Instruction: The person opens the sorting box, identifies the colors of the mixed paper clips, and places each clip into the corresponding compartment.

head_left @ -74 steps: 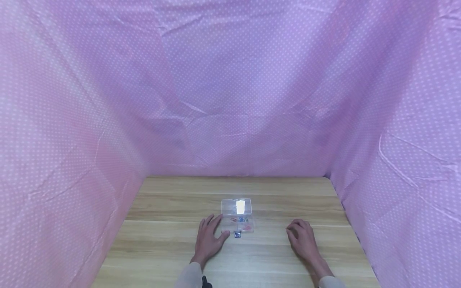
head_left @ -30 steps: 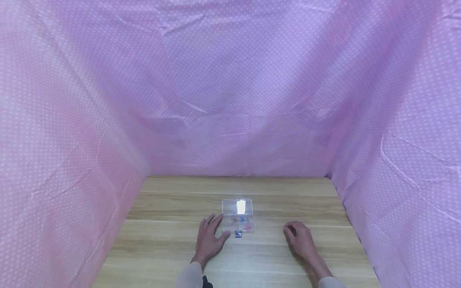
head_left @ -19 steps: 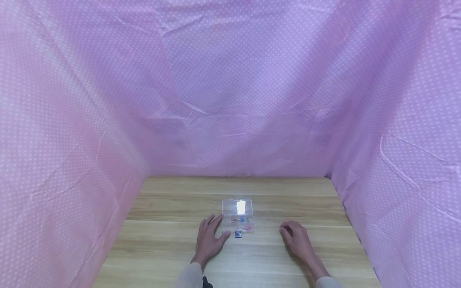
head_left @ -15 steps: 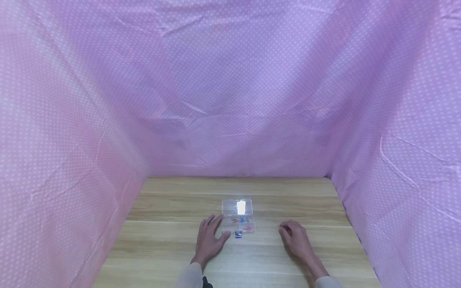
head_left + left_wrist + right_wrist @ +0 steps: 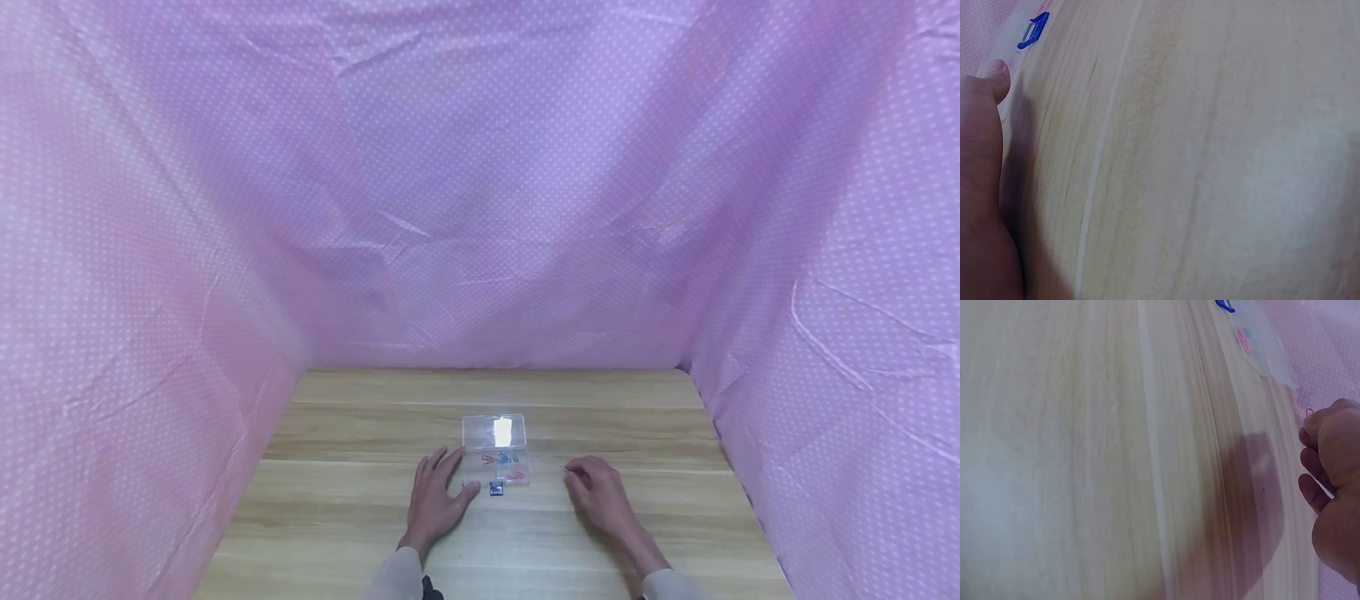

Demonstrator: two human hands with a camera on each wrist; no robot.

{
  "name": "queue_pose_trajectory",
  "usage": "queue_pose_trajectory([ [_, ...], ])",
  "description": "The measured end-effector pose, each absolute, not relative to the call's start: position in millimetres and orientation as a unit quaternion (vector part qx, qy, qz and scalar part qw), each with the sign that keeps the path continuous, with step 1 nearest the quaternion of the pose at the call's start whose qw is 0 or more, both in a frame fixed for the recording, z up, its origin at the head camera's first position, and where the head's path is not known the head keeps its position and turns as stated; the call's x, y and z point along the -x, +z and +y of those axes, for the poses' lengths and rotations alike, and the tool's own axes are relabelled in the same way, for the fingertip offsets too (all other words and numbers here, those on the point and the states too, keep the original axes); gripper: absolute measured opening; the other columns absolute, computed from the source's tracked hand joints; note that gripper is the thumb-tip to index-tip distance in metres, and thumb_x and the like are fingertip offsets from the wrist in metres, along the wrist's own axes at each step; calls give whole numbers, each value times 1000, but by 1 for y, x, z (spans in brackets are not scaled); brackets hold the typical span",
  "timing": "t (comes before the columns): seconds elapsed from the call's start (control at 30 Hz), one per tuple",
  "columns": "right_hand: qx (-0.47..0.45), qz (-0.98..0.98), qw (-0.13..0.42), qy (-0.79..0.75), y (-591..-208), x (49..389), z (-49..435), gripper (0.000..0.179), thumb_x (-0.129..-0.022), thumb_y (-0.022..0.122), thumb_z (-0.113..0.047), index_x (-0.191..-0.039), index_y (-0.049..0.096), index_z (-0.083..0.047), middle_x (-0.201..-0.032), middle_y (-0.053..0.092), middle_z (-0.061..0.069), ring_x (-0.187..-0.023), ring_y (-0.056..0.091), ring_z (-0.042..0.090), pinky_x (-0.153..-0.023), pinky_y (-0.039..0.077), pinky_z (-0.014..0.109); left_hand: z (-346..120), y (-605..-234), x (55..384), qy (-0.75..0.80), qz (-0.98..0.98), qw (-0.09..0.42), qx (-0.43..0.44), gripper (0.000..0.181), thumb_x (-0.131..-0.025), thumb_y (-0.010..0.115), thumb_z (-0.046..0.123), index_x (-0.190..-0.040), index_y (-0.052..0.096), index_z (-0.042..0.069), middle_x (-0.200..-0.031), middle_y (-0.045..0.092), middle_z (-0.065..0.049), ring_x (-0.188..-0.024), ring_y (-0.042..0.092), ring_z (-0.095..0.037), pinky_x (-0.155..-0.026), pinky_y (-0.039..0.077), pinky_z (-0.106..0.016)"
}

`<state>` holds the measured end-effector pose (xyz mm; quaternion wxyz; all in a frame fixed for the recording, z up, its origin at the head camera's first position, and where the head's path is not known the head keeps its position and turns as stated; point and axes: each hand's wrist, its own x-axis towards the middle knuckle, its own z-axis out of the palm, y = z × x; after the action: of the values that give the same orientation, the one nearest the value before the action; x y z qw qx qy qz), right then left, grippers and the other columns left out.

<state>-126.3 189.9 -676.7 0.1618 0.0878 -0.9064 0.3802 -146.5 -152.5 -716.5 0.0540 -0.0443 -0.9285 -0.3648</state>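
A clear plastic box point(image 5: 478, 473) lies on the table with its lid point(image 5: 480, 432) folded back. Red paper clips point(image 5: 488, 459), blue clips point(image 5: 503, 457) and pink clips point(image 5: 516, 474) sit inside in separate areas. A blue latch point(image 5: 497, 488) sticks out at the front. My left hand point(image 5: 437, 502) rests beside the box, fingers spread and straight, index fingertip and thumb at its left edge and front corner. To the right of the box, my right hand point(image 5: 602, 496) pinches a small reddish paper clip point(image 5: 1309, 412) between thumb and forefinger.
The wooden table point(image 5: 360, 417) runs back to a pink dotted cloth point(image 5: 495, 317), which also hangs on both sides. A bright light reflection lies on the box lid.
My right hand has moved left across the table toward the box, with the tip of the paper clip now showing at its fingertips. The left hand and the box have stayed in place.
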Motion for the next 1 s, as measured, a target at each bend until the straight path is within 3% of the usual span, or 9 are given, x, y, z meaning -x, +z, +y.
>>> queue_pose_trajectory([
  [0.13, -95, -906, 159, 381, -674, 129, 183, 16, -95, 87, -3, -107, 84, -14, -101, 83, -4, -99, 77, 18, -91, 69, 37, -152, -716, 147, -362, -929, 60, 48, 74, -96, 83, 61, -161, 63, 31, -171, 58, -15, -162, 47, -46, -134, 35, -76],
  [0.3, -102, -904, 147, 388, -672, 131, 173, 18, -94, 87, -2, -107, 84, -14, -101, 82, -3, -99, 77, 18, -93, 69, 39, -152, -714, 147, -366, -928, 48, 47, 75, -96, 82, 61, -161, 62, 31, -172, 57, -13, -165, 45, -43, -140, 28, -73],
  [0.53, -91, -902, 91, 413, -666, 135, 155, 16, -97, 84, -5, -111, 83, -13, -104, 80, -4, -101, 75, 16, -95, 68, 36, -152, -713, 149, -361, -930, 45, 47, 74, -97, 82, 62, -161, 62, 30, -171, 59, -12, -166, 45, -41, -142, 27, -70],
  [1.0, -118, -901, 95, 406, -656, 147, 119, 15, -99, 81, -3, -112, 83, -9, -105, 82, 0, -103, 76, 19, -96, 69, 39, -154, -714, 147, -363, -929, 51, 48, 74, -95, 83, 61, -160, 64, 29, -170, 59, -14, -164, 46, -44, -139, 30, -72],
])
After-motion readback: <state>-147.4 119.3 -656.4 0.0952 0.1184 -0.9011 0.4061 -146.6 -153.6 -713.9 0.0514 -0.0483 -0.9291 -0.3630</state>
